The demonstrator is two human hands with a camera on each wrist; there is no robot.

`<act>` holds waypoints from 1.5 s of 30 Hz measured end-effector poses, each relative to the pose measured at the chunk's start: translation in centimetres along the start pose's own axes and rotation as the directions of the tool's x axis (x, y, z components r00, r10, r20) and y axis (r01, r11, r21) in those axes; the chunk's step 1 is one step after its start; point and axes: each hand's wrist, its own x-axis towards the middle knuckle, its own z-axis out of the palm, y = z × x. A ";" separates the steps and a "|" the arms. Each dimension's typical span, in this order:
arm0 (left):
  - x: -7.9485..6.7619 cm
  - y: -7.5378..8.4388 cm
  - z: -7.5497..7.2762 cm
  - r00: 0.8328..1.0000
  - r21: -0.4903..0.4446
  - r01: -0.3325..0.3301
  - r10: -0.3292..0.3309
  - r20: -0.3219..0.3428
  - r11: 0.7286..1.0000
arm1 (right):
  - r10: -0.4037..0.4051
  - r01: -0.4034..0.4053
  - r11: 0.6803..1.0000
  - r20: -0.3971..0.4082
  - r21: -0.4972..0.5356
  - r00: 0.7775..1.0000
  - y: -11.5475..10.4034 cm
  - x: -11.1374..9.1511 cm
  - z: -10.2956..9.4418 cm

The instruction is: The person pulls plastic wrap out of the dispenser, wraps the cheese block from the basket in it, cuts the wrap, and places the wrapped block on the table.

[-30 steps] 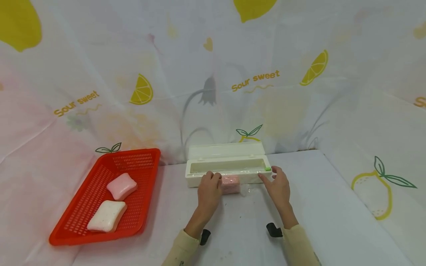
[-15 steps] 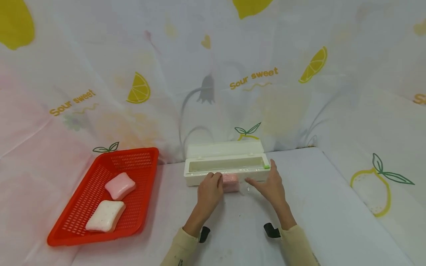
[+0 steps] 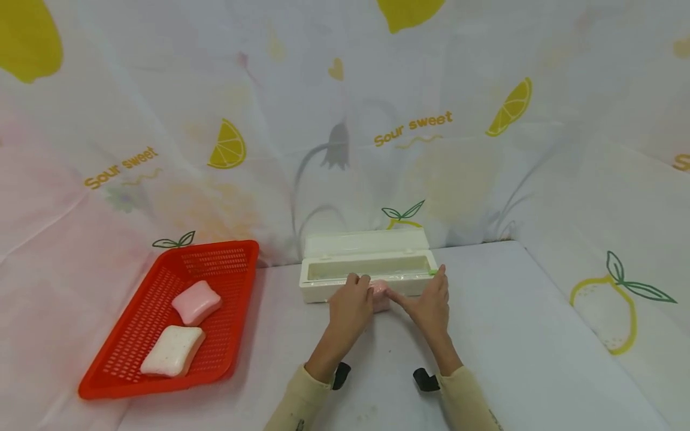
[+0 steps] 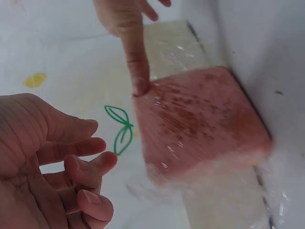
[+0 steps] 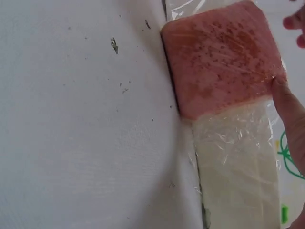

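A pink soap bar (image 3: 380, 303), wrapped in clear plastic film (image 5: 233, 131), stands against the front of a long white box (image 3: 318, 292) with its lid raised. My right hand (image 3: 430, 308) has its fingers spread, and its extended thumb presses the bar's upper corner, as the right wrist view shows. At the bar's left side is my left hand (image 3: 347, 306). Its fingers curl loosely near the bar with nothing between them in the left wrist view. Brown specks mark the soap's face (image 4: 200, 119) under the wrinkled film.
On the left, a red plastic basket (image 3: 237, 341) holds a pink soap bar (image 3: 196, 302) and a white soap bar (image 3: 172, 351). A small green piece (image 3: 433, 272) sits at the box's right end. A lemon-print cloth (image 3: 345, 197) hangs close behind the box.
My right hand has moved left from the box's right end, and its thumb now touches the soap. My left hand has shifted slightly right, covering more of the bar in the head view.
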 end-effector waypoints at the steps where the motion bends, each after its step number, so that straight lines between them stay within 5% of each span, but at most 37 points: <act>1: 0.4 0.5 -0.2 1.000 0.013 -0.016 0.016 0.011 1.000 | 0.008 -0.008 1.000 0.006 0.011 1.000 0.0 0.0 0.1; 5: 2.8 2.5 -0.2 0.988 0.063 -0.102 0.093 0.126 0.993 | 0.016 -0.016 0.999 0.001 0.044 1.000 0.3 0.1 0.8; 11: 6.6 4.3 1.3 0.939 0.036 -0.145 0.126 0.321 0.989 | -0.035 0.040 0.993 -0.053 0.111 0.998 0.8 0.0 1.6; 21: 9.2 6.3 2.1 0.903 0.118 -0.109 0.049 0.426 0.987 | -0.114 0.127 0.986 -0.121 0.106 0.986 0.7 0.0 1.2; 29: 11.3 7.6 3.1 0.862 0.073 -0.169 0.111 0.495 0.983 | -0.051 0.059 0.992 -0.078 0.111 0.996 0.8 0.0 1.2; 34: 11.8 7.6 5.0 0.855 0.007 -0.187 0.160 0.494 0.982 | -0.046 0.050 0.995 -0.044 0.087 0.998 0.7 -0.1 1.0; 38: 11.5 7.3 6.6 0.856 -0.018 -0.264 0.242 0.457 0.964 | -0.047 0.049 0.997 -0.031 0.062 0.998 0.7 -0.3 0.7; 45: 11.8 7.4 7.7 0.884 0.020 -0.278 0.248 0.396 0.960 | -0.041 0.043 0.998 -0.049 0.038 0.998 0.9 0.0 0.5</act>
